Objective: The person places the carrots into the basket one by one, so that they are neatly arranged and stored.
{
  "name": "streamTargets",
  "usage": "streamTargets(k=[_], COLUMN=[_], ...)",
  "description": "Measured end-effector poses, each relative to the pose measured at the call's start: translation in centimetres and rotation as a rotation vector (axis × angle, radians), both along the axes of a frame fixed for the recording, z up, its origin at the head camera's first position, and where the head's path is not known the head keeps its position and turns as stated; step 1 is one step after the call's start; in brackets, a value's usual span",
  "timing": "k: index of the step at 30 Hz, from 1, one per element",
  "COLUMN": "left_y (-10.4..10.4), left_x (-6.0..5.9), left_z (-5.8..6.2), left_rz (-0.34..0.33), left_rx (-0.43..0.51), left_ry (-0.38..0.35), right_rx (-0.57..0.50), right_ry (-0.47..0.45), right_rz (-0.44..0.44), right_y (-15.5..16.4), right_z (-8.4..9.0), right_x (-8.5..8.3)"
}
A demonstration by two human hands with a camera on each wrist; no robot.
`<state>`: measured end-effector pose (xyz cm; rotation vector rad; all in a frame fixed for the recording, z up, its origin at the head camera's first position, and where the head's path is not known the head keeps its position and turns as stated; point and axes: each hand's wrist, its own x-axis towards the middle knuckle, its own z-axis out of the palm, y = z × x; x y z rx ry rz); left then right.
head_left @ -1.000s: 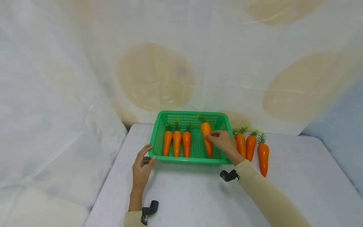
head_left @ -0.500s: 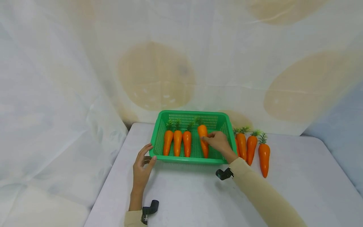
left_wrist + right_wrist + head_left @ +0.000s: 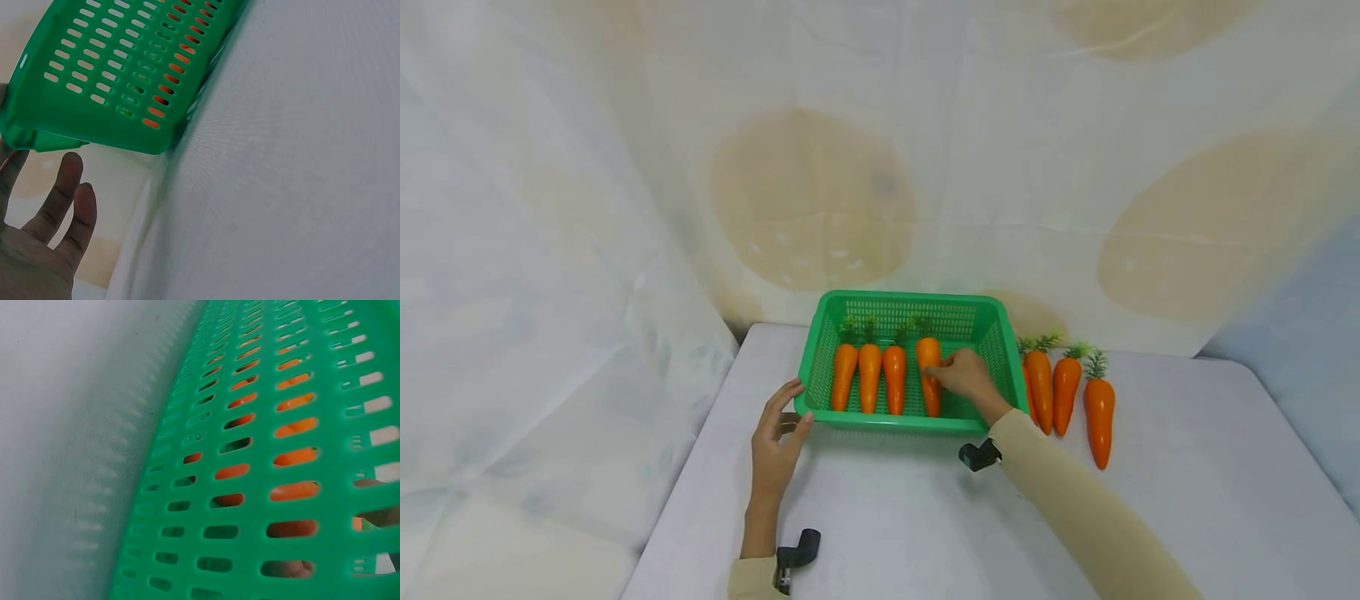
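Note:
A green plastic basket (image 3: 895,423) with slotted walls stands on the table, holding several orange carrots with green tops. My right hand (image 3: 966,375) reaches over its right side and pinches a carrot (image 3: 929,354) between thumb and fingers, low inside, tip toward the near wall. Three carrots lie side by side left of it, the closest being a carrot (image 3: 895,379). My left hand (image 3: 775,437) holds the near left corner of the rim; in the left wrist view its other fingers (image 3: 81,212) stretch beside the wall. Through the slots in the right wrist view, orange shows.
Right of the basket several carrots lie on the white table (image 3: 895,517), among them one carrot (image 3: 1100,421) farthest right and one carrot (image 3: 1066,392) beside it. A patterned cloth (image 3: 985,167) hangs right behind the basket.
My right hand has moved left inside the basket with the carrot, setting it more upright in view and closer to the three others. My left hand has stayed at the corner.

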<state>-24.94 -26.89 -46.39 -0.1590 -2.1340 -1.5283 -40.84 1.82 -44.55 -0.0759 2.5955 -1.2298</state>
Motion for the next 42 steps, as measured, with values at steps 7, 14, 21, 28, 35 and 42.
streamTargets(k=[7, 14, 21, 28, 35, 42], left_y=[-0.1, -0.1, -0.1, -0.1, -0.1, -0.1], left_x=[0.0, -0.1, 0.0, 0.0, -0.2, 0.1], left_z=[0.0, -0.2, -0.3, 0.0, 0.0, -0.1], left_rz=[-0.007, -0.019, -0.015, -0.005, -0.007, -0.006], left_rx=[0.008, 0.013, 0.015, 0.015, 0.014, 0.009], left_ry=[0.006, 0.011, 0.01, -0.009, 0.001, -0.005], right_rx=[0.008, 0.065, 0.102, 0.124, 0.127, 0.104], right_ry=[-0.021, -0.054, -0.084, -0.09, -0.083, -0.098], right_rz=[0.015, 0.03, 0.034, 0.049, 0.066, 0.091], right_y=[-0.7, -1.3, -1.7, -2.5, -2.7, -1.7], right_z=[-0.4, -0.5, -0.8, -0.4, -0.2, -0.4], right_x=[-0.3, -0.7, -1.0, -1.0, -0.9, -1.1])
